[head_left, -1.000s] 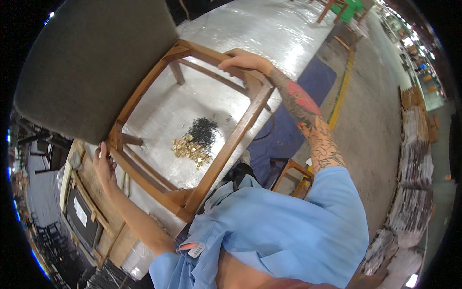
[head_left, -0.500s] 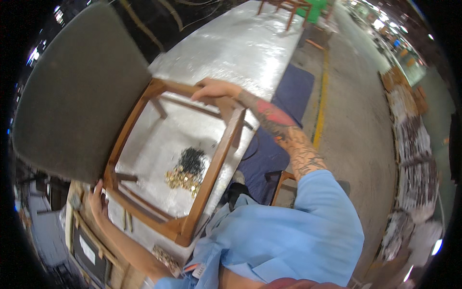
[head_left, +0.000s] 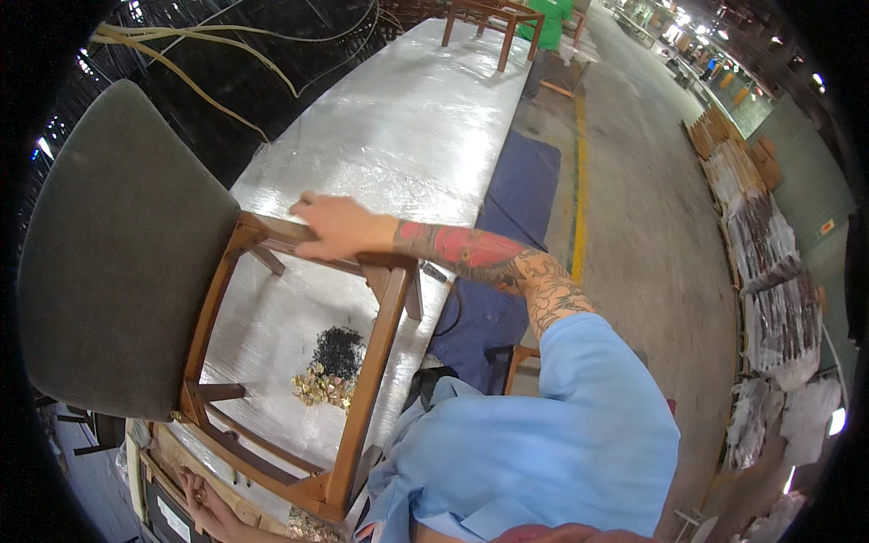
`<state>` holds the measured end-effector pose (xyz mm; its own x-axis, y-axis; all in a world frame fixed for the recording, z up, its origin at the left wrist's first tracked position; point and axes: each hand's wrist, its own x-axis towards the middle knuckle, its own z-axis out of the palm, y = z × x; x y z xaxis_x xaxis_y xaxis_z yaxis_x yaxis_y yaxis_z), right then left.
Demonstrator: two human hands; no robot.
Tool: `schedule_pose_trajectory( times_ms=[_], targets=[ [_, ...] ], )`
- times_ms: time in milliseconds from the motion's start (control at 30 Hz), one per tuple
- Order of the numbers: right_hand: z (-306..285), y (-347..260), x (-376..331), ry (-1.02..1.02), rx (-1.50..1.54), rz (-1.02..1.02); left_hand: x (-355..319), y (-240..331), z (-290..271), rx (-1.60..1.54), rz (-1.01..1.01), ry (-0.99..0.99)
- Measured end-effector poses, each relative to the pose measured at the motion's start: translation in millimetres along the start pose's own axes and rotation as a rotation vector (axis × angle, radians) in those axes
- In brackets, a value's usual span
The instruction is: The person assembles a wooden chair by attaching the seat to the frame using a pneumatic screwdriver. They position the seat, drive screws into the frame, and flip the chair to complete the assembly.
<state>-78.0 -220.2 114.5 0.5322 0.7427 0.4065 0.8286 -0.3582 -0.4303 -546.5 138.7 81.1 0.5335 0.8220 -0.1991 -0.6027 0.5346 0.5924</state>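
A wooden chair frame with an open seat and a grey upholstered back stands on a plastic-wrapped table. My right hand straddles the far side rail, fingers over it and thumb on the inner side. My left hand is low at the near side, apart from the frame, palm up with fingers curled; what they hold, if anything, is too small to name. Through the seat opening show a pile of black screws and a heap of brass-coloured fittings. A small brass piece shows at the near back joint.
Another wooden frame stands at the table's far end, near a person in a green shirt. Yellowish hoses hang at the far left. Blue cloth lies along the right edge. Wrapped stacks line the aisle.
My left hand has come off the near back corner and dropped lower. My right hand has slid along the far rail toward the chair back. The view has shifted.
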Motion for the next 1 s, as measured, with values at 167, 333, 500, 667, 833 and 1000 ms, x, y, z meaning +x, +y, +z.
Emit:
schedule_pose_trajectory(
  times_ms=[167, 333, 500, 667, 833, 1000],
  targets=[
    [-2, -113, 29, -0.042, 0.47, -0.525, -125, -72, 176, 0.468, 0.16, 0.096],
    [-10, -170, 17, -0.362, 0.82, -0.577, -131, -145, 201, 0.692, 0.085, -0.104],
    [5, -151, 13, -0.587, 0.893, -0.53, -128, -193, 198, 0.713, 0.21, -0.122],
    [3, -127, 18, -0.701, 1.087, -0.435, -136, -212, 223, 0.675, 0.228, -0.016],
    [5, -84, 65, -0.443, 1.074, -0.502, -131, -196, 177, 0.266, -0.009, 0.106],
    [5, 24, 127, -0.139, 0.53, -0.215, -122, -218, 185, 0.151, 0.021, 0.088]
  ],
)
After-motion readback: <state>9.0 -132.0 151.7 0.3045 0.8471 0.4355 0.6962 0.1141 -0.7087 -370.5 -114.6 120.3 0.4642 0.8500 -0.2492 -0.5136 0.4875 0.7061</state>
